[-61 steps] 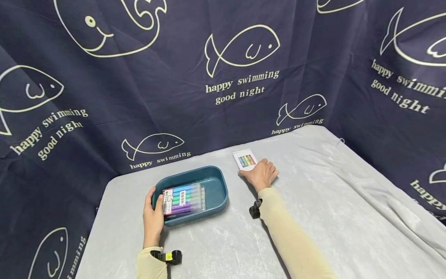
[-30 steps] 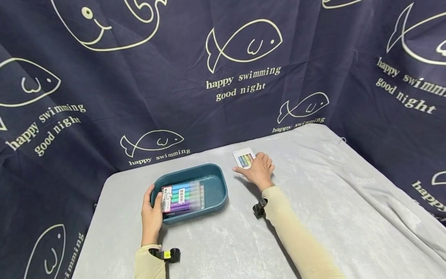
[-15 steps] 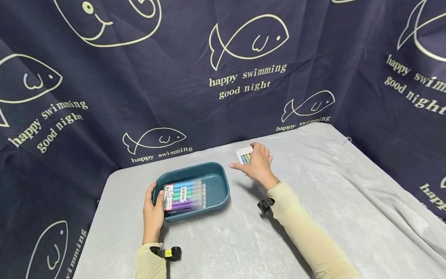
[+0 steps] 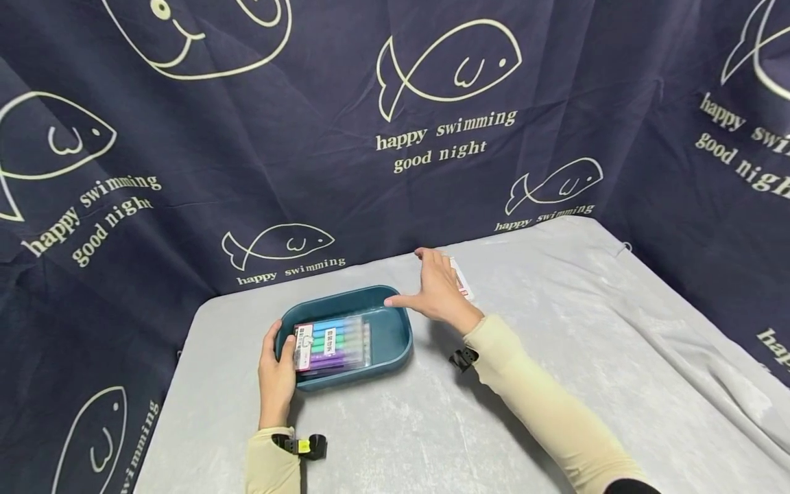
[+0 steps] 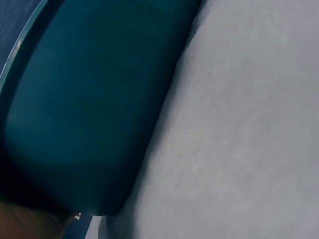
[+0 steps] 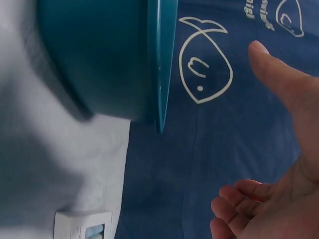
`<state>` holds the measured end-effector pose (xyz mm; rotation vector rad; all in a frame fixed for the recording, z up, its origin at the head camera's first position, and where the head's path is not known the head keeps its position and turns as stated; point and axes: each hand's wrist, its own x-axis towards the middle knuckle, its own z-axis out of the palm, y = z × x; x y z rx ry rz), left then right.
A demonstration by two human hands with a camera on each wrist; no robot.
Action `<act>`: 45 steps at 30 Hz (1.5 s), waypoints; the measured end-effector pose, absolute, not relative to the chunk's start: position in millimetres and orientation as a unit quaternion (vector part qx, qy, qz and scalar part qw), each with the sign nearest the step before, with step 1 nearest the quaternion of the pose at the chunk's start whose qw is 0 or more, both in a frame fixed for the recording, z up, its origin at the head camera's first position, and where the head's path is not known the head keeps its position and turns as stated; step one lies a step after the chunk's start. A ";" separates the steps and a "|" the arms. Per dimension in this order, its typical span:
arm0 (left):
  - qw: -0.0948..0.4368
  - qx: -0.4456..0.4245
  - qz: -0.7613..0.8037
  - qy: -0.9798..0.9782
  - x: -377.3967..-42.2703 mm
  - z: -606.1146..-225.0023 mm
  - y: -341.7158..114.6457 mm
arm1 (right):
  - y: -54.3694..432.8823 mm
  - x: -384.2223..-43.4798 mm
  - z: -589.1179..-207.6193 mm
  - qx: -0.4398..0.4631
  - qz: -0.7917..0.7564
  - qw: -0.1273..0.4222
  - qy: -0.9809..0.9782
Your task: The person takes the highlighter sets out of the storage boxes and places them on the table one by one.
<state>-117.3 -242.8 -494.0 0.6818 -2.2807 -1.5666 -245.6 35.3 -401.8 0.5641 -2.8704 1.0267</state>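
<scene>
A dark teal plastic bin stands on the table. My left hand grips its left end, thumb over the rim and fingers along the outside. Inside the bin lies a clear pack of coloured pens with white labels. My right hand is above the table by the bin's right end, thumb and fingers spread, holding nothing. In the head view its thumb overlaps the bin's far right rim. A white windowed box of coloured sticks lies behind the right hand, mostly hidden by it; a corner shows low in the right wrist view.
A grey-white cloth covers the table, with folds at its right side. Dark blue curtains printed with fish hang behind the table and on both sides.
My right hand has left the white box and moved left to the bin's right end, thumb and fingers spreading. My left hand keeps its grip on the bin.
</scene>
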 end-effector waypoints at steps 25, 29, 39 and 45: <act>0.093 0.238 -0.649 -0.717 -116.4 -490.8 -248.8 | -7.7 -229.8 -416.5 0.325 0.306 -0.058 -0.893; 0.092 0.234 -0.652 -0.715 -116.4 -491.4 -249.2 | -12.8 -229.7 -419.8 0.329 0.299 -0.066 -0.893; 0.096 0.236 -0.643 -0.722 -116.5 -495.3 -250.2 | -23.8 -230.1 -422.4 0.342 0.263 -0.090 -0.897; 0.107 0.238 -0.644 -0.719 -118.0 -495.3 -248.7 | -28.8 -229.7 -424.3 0.364 0.230 -0.113 -0.895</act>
